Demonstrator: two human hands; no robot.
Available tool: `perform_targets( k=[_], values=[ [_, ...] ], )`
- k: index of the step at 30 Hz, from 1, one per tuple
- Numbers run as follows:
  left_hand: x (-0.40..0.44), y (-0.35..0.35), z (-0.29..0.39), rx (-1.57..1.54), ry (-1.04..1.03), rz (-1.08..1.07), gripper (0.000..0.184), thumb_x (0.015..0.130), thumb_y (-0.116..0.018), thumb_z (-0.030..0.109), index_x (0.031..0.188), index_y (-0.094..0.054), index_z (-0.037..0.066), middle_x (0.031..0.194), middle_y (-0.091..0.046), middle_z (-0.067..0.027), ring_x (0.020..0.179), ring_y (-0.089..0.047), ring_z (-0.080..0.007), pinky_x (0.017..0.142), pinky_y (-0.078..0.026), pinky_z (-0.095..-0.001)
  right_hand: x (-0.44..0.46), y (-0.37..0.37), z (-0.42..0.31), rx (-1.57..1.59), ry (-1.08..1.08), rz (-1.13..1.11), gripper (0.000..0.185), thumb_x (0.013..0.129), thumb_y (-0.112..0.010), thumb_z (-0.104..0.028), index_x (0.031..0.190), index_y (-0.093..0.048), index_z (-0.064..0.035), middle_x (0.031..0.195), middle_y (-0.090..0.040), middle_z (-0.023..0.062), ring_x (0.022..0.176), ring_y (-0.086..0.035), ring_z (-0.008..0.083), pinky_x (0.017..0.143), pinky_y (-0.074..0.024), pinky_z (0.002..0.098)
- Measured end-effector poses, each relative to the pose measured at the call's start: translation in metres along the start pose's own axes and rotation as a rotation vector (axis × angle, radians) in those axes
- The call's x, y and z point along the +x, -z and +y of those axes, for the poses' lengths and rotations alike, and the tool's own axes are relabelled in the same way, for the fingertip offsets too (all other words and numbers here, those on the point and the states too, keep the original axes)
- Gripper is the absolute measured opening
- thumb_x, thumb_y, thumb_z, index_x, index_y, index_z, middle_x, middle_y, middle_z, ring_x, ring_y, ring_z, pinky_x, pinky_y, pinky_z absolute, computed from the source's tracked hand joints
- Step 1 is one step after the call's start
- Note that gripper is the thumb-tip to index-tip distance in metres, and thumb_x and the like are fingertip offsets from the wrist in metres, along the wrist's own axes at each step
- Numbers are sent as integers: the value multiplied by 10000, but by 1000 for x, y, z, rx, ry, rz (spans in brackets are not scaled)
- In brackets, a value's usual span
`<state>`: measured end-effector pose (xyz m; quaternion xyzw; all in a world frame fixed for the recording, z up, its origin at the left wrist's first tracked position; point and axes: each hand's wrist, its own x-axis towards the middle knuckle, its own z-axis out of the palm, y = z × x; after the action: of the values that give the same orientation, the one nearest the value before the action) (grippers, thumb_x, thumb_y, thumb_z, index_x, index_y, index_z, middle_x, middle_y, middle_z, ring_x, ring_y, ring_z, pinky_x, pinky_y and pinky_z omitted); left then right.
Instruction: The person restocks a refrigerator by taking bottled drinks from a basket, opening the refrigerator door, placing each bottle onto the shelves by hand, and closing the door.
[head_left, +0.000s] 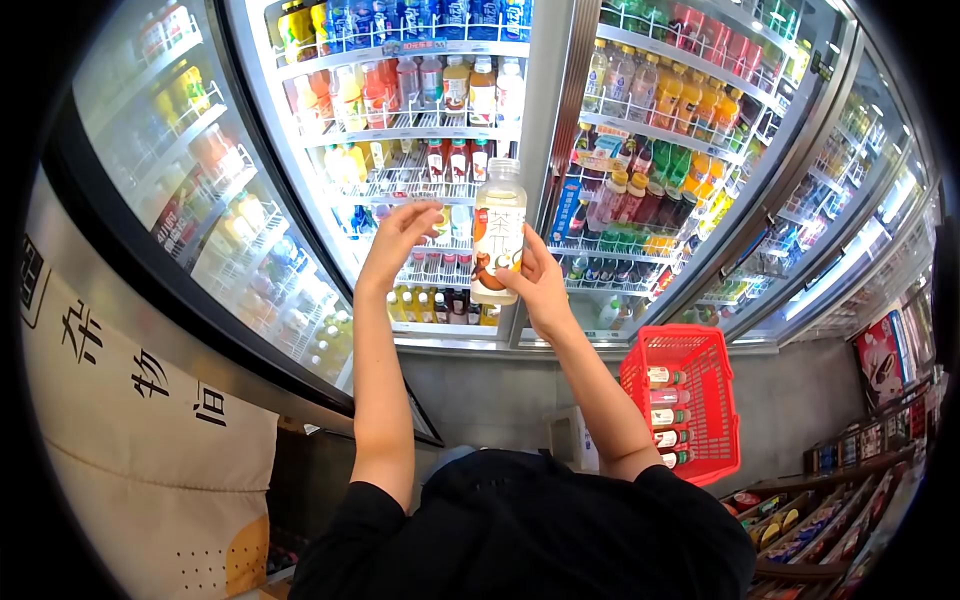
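Observation:
My right hand [540, 286] is wrapped round the lower part of a clear bottle [499, 232] with pale liquid and a white label bearing orange fruit. The bottle stands upright in front of the lit fridge shelves [400, 134]. To its left, my left hand [407, 232] is raised with its fingers apart and holds nothing; it does not touch the bottle. Behind both hands, the shelves hold rows of bottles in several colours.
An open glass door [215, 200] stands on the left, beside a beige cloth [150, 440]. A closed fridge [650, 130] is on the right. The red basket [712, 400] on the floor holds several bottles. Packaged goods [800, 520] fill a rack at lower right.

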<state>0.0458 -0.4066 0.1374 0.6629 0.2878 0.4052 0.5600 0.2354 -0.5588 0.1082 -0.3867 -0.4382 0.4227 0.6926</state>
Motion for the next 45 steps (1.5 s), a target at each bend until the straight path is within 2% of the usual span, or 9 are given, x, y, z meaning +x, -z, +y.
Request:
perform_targets(
  k=[2, 5, 9, 13, 18, 28, 34, 36, 45],
  values=[
    [-9, 5, 1, 89, 23, -67, 404, 950, -637, 345, 1231, -639, 54, 1017, -679, -35, 965, -625, -134, 859, -470, -270, 2, 5, 1, -5, -17, -4, 871, 824, -722, -25, 1528, -212, 33, 1354, -550, 183, 1223, -553, 226, 1053, -430, 357],
    [-19, 18, 1, 163, 67, -209, 445, 932, -673, 283, 1304, -597, 51, 1206, -634, -65, 1038, -616, -149, 957, -462, -292, 5, 8, -1, 23, -17, -4, 881, 820, -733, -33, 1528, -214, 33, 1349, -553, 185, 1222, -552, 225, 1053, -430, 359],
    [-32, 39, 12, 243, 97, -225, 454, 936, -659, 231, 1348, -559, 70, 1170, -649, -75, 1051, -610, -155, 958, -463, -300, 9, 20, 6, 9, -21, -25, 893, 816, -727, -18, 1531, -196, 44, 1328, -568, 190, 1210, -551, 216, 1037, -437, 347],
    [-22, 61, 0, 234, 116, -247, 474, 950, -612, 274, 1370, -536, 69, 1196, -644, -86, 994, -615, -149, 945, -465, -310, 19, 31, 11, -9, -32, -26, 903, 816, -722, -5, 1534, -178, 52, 1316, -579, 199, 1203, -548, 208, 1025, -443, 338],
    [14, 26, -11, 200, 103, -306, 453, 947, -617, 198, 1373, -539, 67, 1156, -662, -72, 1039, -612, -152, 960, -469, -308, 46, 30, 27, 14, -57, -10, 897, 822, -717, -3, 1534, -173, 53, 1308, -584, 197, 1193, -558, 207, 1016, -451, 339],
    [100, 14, -39, 67, 122, -464, 648, 951, -656, 283, 1472, -380, 14, 1227, -592, -128, 1115, -600, -187, 936, -489, -329, 132, 14, 48, -68, -36, -43, 883, 831, -720, -47, 1539, -198, 24, 1320, -568, 173, 1232, -528, 212, 1053, -420, 357],
    [137, 40, -49, 147, 76, -404, 682, 942, -670, 271, 1478, -356, -11, 1238, -588, -135, 1086, -596, -195, 907, -506, -332, 191, 3, 64, -129, -94, -78, 885, 834, -720, -40, 1541, -191, 16, 1364, -528, 190, 1273, -498, 232, 1053, -419, 359],
    [145, 54, -64, 36, 133, -337, 668, 943, -670, 266, 1468, -366, -14, 1230, -591, -131, 1064, -600, -180, 867, -520, -312, 208, -1, 79, -156, -110, -111, 899, 829, -701, -32, 1554, -170, -18, 1344, -548, 181, 1268, -517, 224, 1007, -481, 364],
    [212, 94, -95, -72, 146, -224, 482, 963, -642, 217, 1357, -499, -20, 1106, -650, -70, 922, -625, -100, 783, -517, -248, 294, -18, 125, -342, -59, -180, 889, 825, -722, -104, 1538, -199, -17, 1319, -571, 187, 1209, -570, 236, 989, -486, 358]
  ],
)
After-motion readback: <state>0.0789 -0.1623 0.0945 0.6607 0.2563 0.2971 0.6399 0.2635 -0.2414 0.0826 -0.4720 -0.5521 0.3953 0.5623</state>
